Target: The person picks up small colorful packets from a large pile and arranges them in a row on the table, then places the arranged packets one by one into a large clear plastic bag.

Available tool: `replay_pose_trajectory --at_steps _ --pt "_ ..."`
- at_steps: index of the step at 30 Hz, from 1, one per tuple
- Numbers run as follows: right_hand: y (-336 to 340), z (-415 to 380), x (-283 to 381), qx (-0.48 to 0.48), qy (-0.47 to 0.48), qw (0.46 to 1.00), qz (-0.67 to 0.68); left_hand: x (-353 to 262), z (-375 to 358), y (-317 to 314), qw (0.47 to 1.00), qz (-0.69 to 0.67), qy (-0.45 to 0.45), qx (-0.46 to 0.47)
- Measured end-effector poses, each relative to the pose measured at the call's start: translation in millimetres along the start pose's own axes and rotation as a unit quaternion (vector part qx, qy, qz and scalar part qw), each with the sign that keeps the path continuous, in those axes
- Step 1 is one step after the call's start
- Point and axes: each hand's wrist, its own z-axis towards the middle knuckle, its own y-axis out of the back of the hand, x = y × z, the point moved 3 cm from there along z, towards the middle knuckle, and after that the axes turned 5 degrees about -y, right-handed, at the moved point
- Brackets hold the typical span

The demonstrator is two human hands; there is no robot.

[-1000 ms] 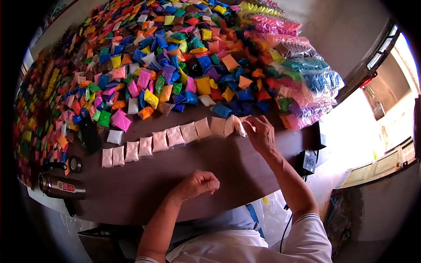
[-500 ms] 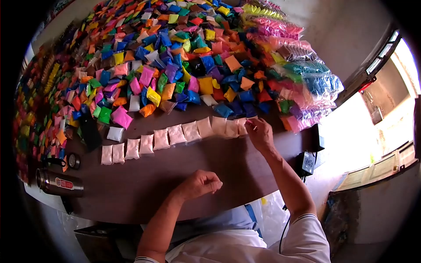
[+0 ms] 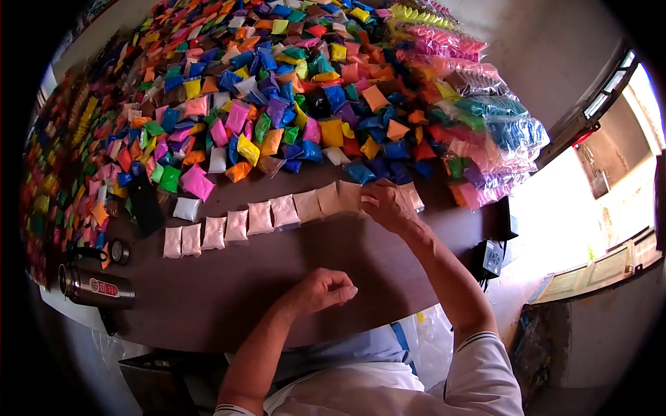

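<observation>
A curved row of small pale peach packets (image 3: 260,218) lies flat on the dark table, side by side. Over the right part of this row is my right hand (image 3: 390,206), its fingers curled down at the packets and partly covering them. Whatever lies under its fingertips is hidden. One pale packet (image 3: 414,196) shows just right of that hand. My left hand (image 3: 322,290) hovers nearer my body, below the row, with fingers bent in and thumb against them. Nothing shows in it, and it is apart from the packets.
A large heap of colourful packets (image 3: 277,104) fills the far side. Clear bags of packets (image 3: 510,135) are stacked at the right. A white packet (image 3: 186,209) and a black flat object (image 3: 144,208) lie left, with a metal flask (image 3: 100,288) nearer. A black adapter (image 3: 491,258) sits at the right edge.
My right hand has moved left along the row, uncovering a packet at the right end. My left hand stays nearly in place, fingers curled. The view has shifted slightly.
</observation>
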Motion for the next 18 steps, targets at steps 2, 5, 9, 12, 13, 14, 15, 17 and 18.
replay_pose_trajectory --at_steps 2,5,9,12,13,14,15,17,18 --pt "0 2 -5 0.011 0.030 0.999 0.027 -1 0 0 1.000 0.007 0.000 -0.002" --pt "9 5 4 -0.014 -0.027 1.000 0.007 -4 0 -1 1.000 0.015 0.001 -0.003" --pt "-12 4 8 -0.031 -0.027 0.999 -0.028 -4 1 -1 1.000 0.024 0.003 -0.011" --pt "-17 -1 12 -0.020 0.005 0.998 -0.066 -1 1 0 1.000 0.014 0.002 -0.014" --pt "-14 -3 13 -0.002 0.017 0.998 -0.056 -3 0 -1 1.000 0.014 0.000 -0.013" --pt "-11 -5 13 0.016 0.029 0.998 -0.047 -4 0 -1 1.000 0.020 0.003 -0.013" --pt "-13 -3 5 0.015 0.030 0.998 -0.049 -4 1 -1 1.000 0.026 0.005 -0.013" --pt "-16 0 -15 -0.049 0.086 0.995 0.013 0 1 -1 1.000 0.021 0.005 -0.012" --pt "-9 0 -18 -0.049 0.085 0.995 0.012 2 1 -1 1.000 0.016 0.006 -0.012"
